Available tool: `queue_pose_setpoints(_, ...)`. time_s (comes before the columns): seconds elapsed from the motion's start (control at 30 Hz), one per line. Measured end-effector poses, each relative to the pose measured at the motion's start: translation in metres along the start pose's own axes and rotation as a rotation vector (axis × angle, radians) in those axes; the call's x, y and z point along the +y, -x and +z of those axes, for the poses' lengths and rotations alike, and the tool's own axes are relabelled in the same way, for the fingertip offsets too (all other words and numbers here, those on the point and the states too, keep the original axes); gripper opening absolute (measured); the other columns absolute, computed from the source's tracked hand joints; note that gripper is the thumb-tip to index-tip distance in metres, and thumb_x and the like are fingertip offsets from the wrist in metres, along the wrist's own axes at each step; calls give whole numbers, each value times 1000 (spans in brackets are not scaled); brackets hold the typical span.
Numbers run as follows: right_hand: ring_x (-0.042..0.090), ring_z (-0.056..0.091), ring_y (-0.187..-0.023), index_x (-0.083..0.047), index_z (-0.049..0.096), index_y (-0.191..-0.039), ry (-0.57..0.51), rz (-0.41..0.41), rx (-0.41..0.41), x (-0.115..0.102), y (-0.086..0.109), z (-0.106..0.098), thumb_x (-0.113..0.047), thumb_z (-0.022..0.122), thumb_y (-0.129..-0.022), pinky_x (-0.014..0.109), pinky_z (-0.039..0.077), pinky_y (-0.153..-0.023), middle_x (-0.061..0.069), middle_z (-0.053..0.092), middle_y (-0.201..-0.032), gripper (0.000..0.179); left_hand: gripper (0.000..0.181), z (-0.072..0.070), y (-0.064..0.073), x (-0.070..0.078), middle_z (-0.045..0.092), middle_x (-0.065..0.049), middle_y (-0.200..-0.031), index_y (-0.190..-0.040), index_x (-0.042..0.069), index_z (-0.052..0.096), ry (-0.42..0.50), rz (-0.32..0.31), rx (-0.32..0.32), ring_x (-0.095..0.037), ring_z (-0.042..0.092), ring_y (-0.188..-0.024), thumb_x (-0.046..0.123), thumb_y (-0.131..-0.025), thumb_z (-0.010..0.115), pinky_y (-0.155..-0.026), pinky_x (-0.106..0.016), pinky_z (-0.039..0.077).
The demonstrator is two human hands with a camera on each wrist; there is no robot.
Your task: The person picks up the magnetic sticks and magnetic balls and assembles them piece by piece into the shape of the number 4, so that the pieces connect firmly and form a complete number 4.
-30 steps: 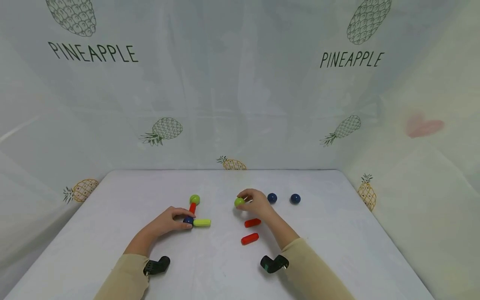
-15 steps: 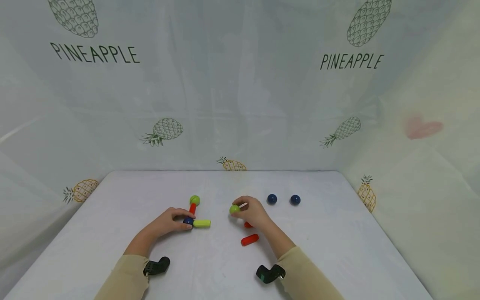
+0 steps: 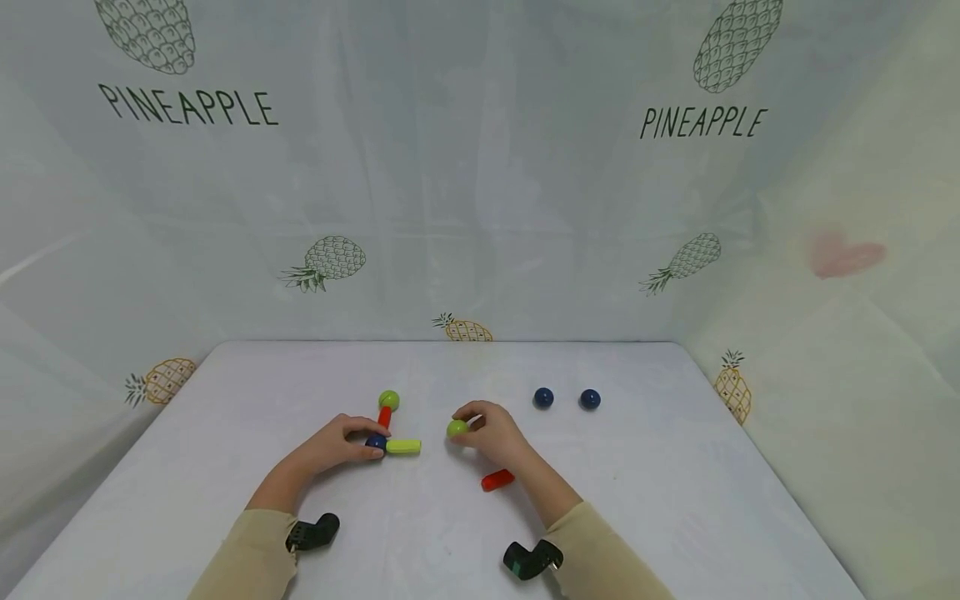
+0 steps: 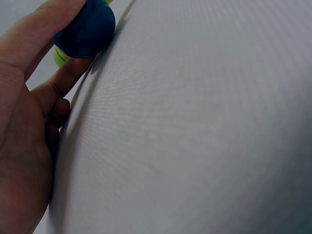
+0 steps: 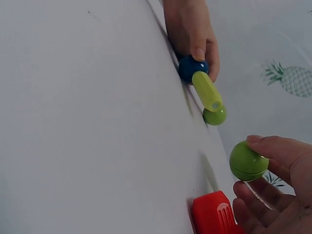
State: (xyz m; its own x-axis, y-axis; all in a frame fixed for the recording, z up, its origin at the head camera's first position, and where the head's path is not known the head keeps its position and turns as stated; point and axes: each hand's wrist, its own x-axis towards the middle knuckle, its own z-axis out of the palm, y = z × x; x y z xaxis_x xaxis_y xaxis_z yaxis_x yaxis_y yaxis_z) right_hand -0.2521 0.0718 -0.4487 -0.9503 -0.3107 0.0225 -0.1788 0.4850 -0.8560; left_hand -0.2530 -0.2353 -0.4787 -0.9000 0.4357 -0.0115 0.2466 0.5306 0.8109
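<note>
My left hand [image 3: 337,439] grips a dark blue ball [image 3: 377,442] between thumb and fingers, low at the table. From that ball a yellow-green rod [image 3: 404,447] points right, and a red rod [image 3: 384,417] leads back to a green ball [image 3: 389,400]. The right wrist view shows a hole in the free end of the yellow-green rod [image 5: 208,92]. My right hand [image 3: 491,435] pinches another green ball [image 3: 457,428] by thumb and fingertips, to the right of that rod and apart from it. In the right wrist view this green ball [image 5: 248,161] has a groove round it.
A loose red rod [image 3: 497,480] lies just in front of my right hand, partly under the forearm's line. Two dark blue balls, one nearer [image 3: 543,398] and one farther right [image 3: 590,399], rest toward the back of the white table [image 3: 675,500]. A printed curtain [image 3: 480,183] hangs behind.
My right hand has carried its green ball left and toward me, closer to the yellow-green rod. One loose red rod is now hidden behind that hand. My left hand has stayed put.
</note>
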Motion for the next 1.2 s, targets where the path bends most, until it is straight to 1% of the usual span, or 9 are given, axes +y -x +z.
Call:
queue_pose_setpoints(0.23,15,57,-85,-15,71,-104,-6,-5,-15,-1,2,7,-17,82,-80,29,48,-69,-2,63,-105,27,28,0,0,0,64,-4,-116,-110,14,73,-7,-1,9,-28,52,-109,26,-85,77,-99,-61,35)
queue_pose_setpoints(0.4,14,58,-83,-13,71,-105,-21,-15,-34,-2,3,11,-16,82,-79,29,48,-67,-2,63,-105,28,28,0,0,1,64,-2,-115,-110,15,73,-22,-14,11,-28,52,-109,27,-84,78,-99,-61,35)
queue_pose_setpoints(0.5,14,58,-82,-13,71,-105,-15,-19,-42,-4,4,12,-16,82,-79,28,48,-67,-2,62,-104,28,28,0,0,1,64,-3,-115,-110,15,73,-22,-5,7,-29,52,-110,27,-85,77,-99,-61,34)
queue_pose_setpoints(0.63,13,58,-82,-14,71,-107,-8,-14,-56,-6,4,13,-16,81,-81,29,48,-67,-3,62,-104,28,28,-1,-1,0,65,-3,-115,-110,14,73,-14,11,0,-29,52,-111,26,-85,77,-100,-61,34)
queue_pose_setpoints(0.93,14,59,-82,-16,70,-108,-16,-8,-94,-9,4,21,-16,80,-82,29,49,-68,-5,61,-104,28,28,0,-2,-3,65,-3,-117,-110,15,73,-12,8,1,-31,51,-113,26,-85,77,-101,-62,32)
queue_pose_setpoints(1.2,14,58,-84,-17,71,-107,-21,9,-108,-12,3,25,-15,80,-81,28,50,-70,-6,61,-104,27,28,0,-2,-2,65,-4,-117,-111,14,73,-2,13,-5,-30,51,-111,26,-85,77,-100,-63,32)
